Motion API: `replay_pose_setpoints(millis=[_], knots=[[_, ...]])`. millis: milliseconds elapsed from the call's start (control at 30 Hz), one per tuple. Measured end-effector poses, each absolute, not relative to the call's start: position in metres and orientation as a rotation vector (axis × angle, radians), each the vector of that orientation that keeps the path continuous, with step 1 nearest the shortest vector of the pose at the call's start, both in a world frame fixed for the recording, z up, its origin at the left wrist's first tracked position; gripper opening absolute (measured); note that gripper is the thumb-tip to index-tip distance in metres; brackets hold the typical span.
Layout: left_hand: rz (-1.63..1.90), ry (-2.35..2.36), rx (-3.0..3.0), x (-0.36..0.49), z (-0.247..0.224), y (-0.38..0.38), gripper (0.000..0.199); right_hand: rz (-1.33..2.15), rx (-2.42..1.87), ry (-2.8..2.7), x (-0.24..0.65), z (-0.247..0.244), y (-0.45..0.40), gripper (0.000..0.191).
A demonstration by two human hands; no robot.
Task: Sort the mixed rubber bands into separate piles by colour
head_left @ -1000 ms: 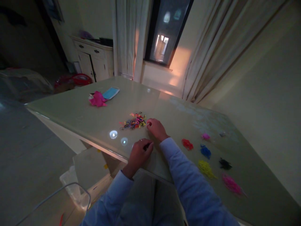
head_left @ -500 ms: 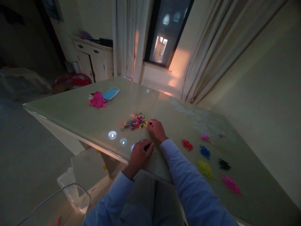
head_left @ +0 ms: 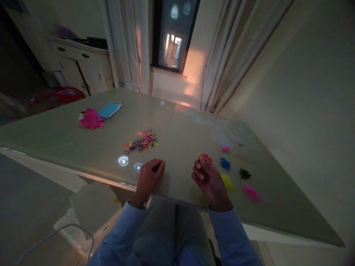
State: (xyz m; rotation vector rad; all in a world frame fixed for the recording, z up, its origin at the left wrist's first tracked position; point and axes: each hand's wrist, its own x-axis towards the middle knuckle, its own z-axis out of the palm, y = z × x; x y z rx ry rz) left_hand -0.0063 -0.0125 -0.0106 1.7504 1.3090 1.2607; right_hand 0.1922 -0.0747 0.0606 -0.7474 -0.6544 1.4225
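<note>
My right hand (head_left: 209,181) is raised over the table's near side, thumb and fingers pinched on a small yellow rubber band (head_left: 200,157). Just behind its fingertips lies a red clump of bands (head_left: 206,158), partly covered by the hand. To the hand's right is a yellow heap (head_left: 227,182). My left hand (head_left: 151,177) rests at the table's front edge, fingers curled and thumb against the forefinger; nothing shows in it. Beyond it lies a loose mixed-colour pile of rubber bands (head_left: 143,141).
Farther right on the glossy table (head_left: 177,144) sit blue (head_left: 225,163), black (head_left: 244,173) and pink (head_left: 251,192) heaps, plus a smaller pink one (head_left: 225,148). At the back left are a blue face mask (head_left: 110,109) and a crumpled pink piece (head_left: 92,119).
My right hand has left the mixed pile and moved right, to beside the red and yellow heaps, with a yellow band. The left hand stays curled near the edge. The view has turned right.
</note>
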Motion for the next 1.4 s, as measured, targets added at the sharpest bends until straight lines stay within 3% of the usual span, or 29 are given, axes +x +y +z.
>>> replay_pose_setpoints(millis=[367, 567, 667, 1200, 1400], knots=[[1.167, 1.483, 1.742, -0.007, -0.005, -0.014, 0.037, 1.090, -0.990, -0.718, 0.237, 0.057, -0.132, 0.026], [1.104, 1.549, 1.767, -0.008, -0.002, -0.015, 0.036, 0.271, -1.665, -0.977, 0.299, 0.024, -0.171, 0.028], [1.080, 1.574, 1.771, -0.008, 0.000, -0.015, 0.036, 0.046, -1.888, -1.089, 0.326, 0.010, -0.185, 0.027], [1.059, 1.642, 1.770, -0.006, 0.003, -0.016, 0.035, -0.021, -2.162, -1.371, 0.327, 0.003, -0.183, 0.020], [1.067, 1.632, 1.765, -0.004, 0.003, -0.016, 0.036, 0.033, -2.042, -1.352, 0.325, 0.007, -0.184, 0.033]])
